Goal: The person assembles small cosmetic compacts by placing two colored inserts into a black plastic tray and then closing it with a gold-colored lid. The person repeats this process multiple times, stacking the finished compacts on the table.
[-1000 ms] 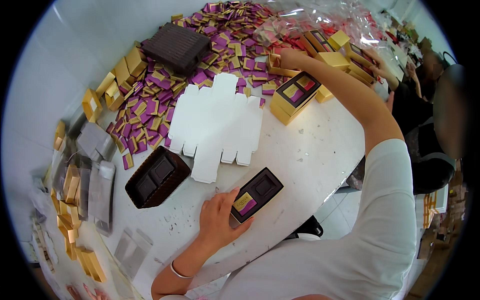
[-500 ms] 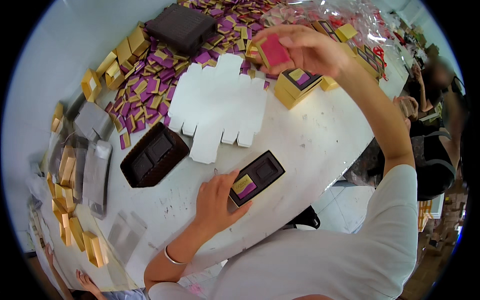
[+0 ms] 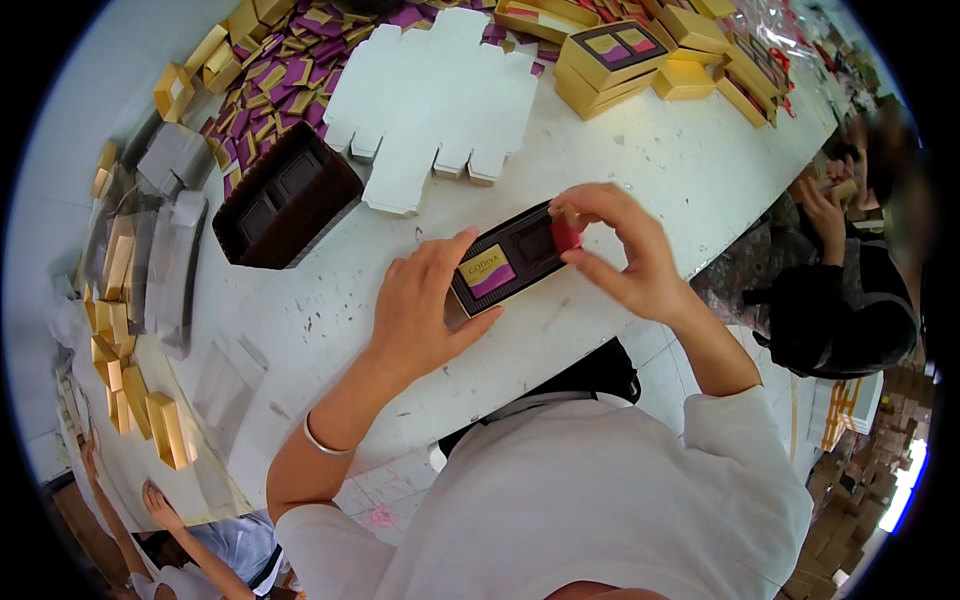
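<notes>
Here, the left hand clasps a dark-lined box by one end. Apart from it, the right hand pinches a red piece at the other.

We note printed capitals on the gold-and-purple wrapped square in the dark tray. Piled wrappers: too small to read.
</notes>
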`<action>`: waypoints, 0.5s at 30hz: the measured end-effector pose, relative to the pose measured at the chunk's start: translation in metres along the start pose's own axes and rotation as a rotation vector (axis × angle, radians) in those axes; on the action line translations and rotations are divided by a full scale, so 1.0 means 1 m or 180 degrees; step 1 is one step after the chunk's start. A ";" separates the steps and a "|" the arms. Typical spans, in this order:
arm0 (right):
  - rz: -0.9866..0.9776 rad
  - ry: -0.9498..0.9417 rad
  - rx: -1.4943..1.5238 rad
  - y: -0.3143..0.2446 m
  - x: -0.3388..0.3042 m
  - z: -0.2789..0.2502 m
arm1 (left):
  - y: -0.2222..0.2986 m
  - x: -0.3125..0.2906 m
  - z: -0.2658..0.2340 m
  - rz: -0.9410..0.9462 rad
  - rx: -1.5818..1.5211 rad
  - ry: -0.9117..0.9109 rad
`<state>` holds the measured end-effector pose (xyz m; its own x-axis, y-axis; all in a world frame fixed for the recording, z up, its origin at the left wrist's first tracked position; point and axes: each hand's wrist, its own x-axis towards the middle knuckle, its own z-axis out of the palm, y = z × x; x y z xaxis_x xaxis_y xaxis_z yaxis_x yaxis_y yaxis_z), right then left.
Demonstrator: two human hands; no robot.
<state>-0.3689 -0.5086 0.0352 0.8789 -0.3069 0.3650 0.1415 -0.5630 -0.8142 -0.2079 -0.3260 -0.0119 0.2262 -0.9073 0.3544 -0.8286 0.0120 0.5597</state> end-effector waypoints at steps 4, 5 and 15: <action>-0.0868 -0.0604 -0.1398 0.000 0.000 0.000 | 0.000 0.000 0.001 0.0053 -0.0012 -0.0017; -0.0890 -0.0669 -0.1469 0.004 -0.003 0.000 | 0.001 0.001 0.001 0.0029 -0.0079 -0.0050; 0.0357 -0.0424 -0.0057 0.031 -0.008 0.004 | 0.005 0.004 0.001 0.0077 -0.0134 0.0010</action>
<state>-0.3698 -0.5199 0.0051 0.9415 -0.2650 0.2083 0.0321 -0.5448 -0.8379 -0.2116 -0.3299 -0.0085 0.2082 -0.9052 0.3706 -0.8116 0.0516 0.5820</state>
